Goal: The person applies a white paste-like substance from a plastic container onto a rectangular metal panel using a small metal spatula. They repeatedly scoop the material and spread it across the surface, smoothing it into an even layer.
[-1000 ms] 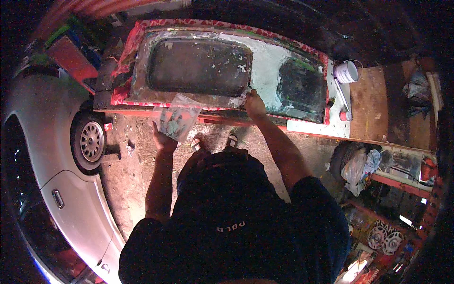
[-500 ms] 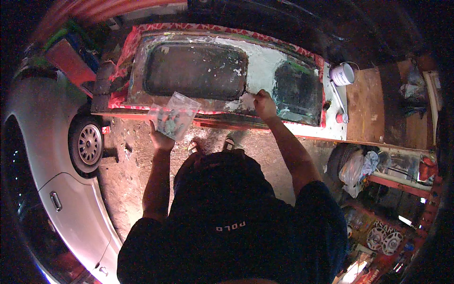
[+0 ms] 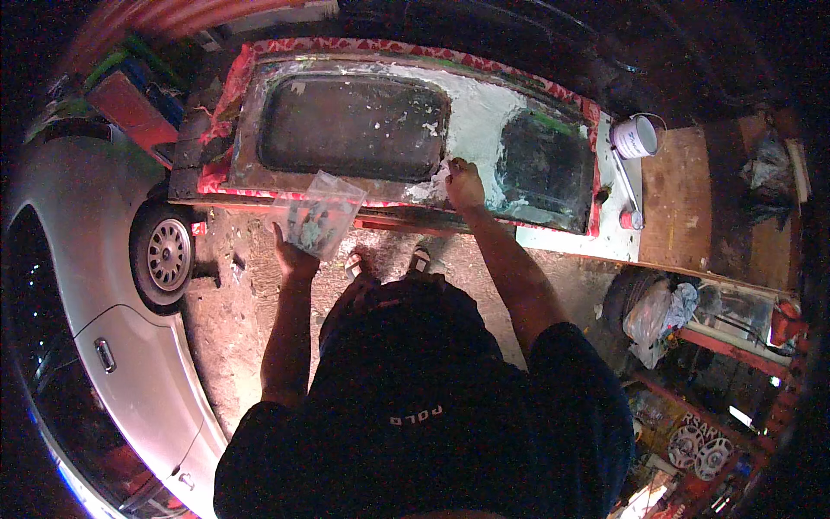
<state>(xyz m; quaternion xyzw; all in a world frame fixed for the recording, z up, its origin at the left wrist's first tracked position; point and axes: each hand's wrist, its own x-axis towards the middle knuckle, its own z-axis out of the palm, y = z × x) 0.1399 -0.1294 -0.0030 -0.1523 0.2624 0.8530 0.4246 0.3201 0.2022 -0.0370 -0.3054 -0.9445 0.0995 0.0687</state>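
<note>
A long panel [image 3: 251, 143] with two dark recessed areas lies on the bench, patched with white filler [image 3: 475, 112] between the recesses. My left hand [image 3: 296, 258] grips the lower edge of a clear plastic sheet [image 3: 344, 197], smeared with grey-white paste, just off the panel's near edge. My right hand [image 3: 465, 185] is closed at the panel's near side, fingertips at the corner of the larger recess [image 3: 354, 125] where the filler is smeared. Whatever it holds is too small or hidden to make out.
Red-and-white patterned cloth [image 3: 229, 143] edges the panel. A white bucket [image 3: 634, 137] and a small red-topped can [image 3: 632, 221] stand right of it. A silver car [image 3: 121, 285] is close on my left. Plastic bags [image 3: 653, 316] and a tire [image 3: 624, 298] sit at right.
My right hand has moved left and slightly up across the filler, toward the larger recess. My left hand and the plastic sheet have stayed nearly in place.
</note>
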